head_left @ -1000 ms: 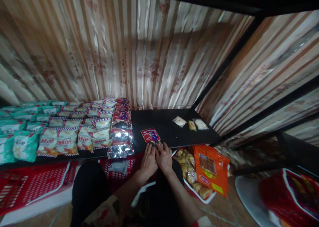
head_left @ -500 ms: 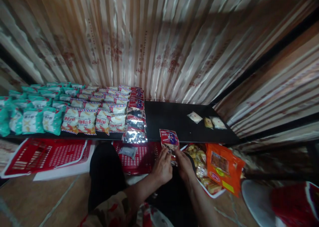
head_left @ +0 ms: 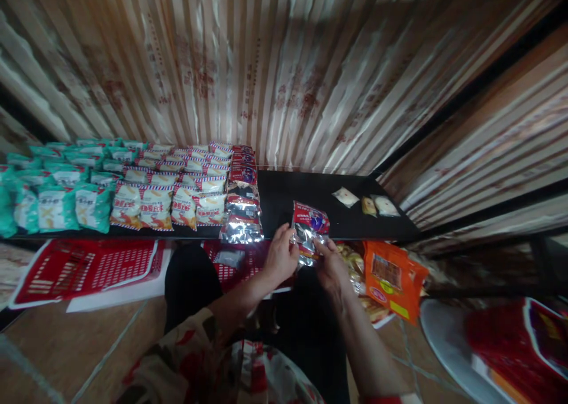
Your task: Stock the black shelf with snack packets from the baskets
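My left hand (head_left: 280, 255) and my right hand (head_left: 330, 263) both grip a small stack of red and silver snack packets (head_left: 307, 232), held just above the front edge of the black shelf (head_left: 284, 200). The top packet shows a red and blue printed face; the ones beneath show silver backs. To the left lies a column of the same red and silver packets (head_left: 241, 206) running from the shelf's front towards the striped back wall.
Rows of striped packets (head_left: 168, 203) and green packets (head_left: 53, 203) fill the shelf's left. Three small pale packets (head_left: 367, 203) lie at its right. Red baskets (head_left: 89, 265) sit on the floor below, with an orange bag (head_left: 393, 280) and a tray of snacks at right.
Both hands rose from the shelf's front edge, lifting the red packet together with silver-backed ones beneath it. The camera view shifted left and down.
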{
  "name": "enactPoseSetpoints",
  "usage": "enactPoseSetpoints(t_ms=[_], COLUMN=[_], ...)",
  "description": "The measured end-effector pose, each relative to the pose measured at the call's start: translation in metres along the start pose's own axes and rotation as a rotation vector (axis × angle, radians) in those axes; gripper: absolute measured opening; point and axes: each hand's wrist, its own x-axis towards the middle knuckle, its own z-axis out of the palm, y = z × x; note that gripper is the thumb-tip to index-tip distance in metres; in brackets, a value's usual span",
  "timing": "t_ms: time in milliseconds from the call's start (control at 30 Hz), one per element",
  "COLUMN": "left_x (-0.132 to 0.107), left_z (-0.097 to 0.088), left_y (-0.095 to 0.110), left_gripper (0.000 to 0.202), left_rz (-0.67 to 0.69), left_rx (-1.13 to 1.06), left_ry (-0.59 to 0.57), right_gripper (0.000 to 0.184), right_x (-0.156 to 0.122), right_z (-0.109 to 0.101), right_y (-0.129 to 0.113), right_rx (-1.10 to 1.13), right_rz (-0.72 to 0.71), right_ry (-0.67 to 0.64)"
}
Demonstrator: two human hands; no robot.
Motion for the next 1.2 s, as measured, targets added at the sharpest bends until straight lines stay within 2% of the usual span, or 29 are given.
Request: enactPoseSetpoints(t_ms=[200,433,533,733,900,1033,1200], left_x=[0.027,0.048,0.051,0.053,0.052,0.054,0.064], left_z=[-0.020,-0.035,-0.044,-0.058,-0.063,-0.063,-0.067], left_y=[0.014,0.013,0.013,0.016,0.014,0.010,0.012], left_gripper=[0.047,0.022,0.018,0.023,0.024,0.026,0.025], left_rz=[-0.236,-0.403,-0.415,-0.404,-0.410,-0.444,-0.405], left_rx=[-0.202,-0.315,-0.328,-0.384,-0.305,-0.234,-0.376], left_ry=[0.068,0.146,0.138,0.073,0.060,0.077,0.078], right_gripper=[0.027,0.039,0.039,0.039,0.039,0.047,0.047], right_x=[-0.006,-0.014,-0.009,0.000,0.007,0.010,0.014], right_z=[0.036,0.065,0.071,0.081,0.086,0.089,0.097], right_y=[-0.013,-0.017,-0.016,-0.019,-0.016,-0.014,-0.019], right_rx=[0.047,0.039,-0.006,-0.054,-0.056,-0.061,-0.063], right_rz=[-0.041,0.023,0.039,0.082,0.120,0.113,0.097], right_ry=[-0.132,-0.240,-0.258,-0.252,-0.229,-0.223,-0.203])
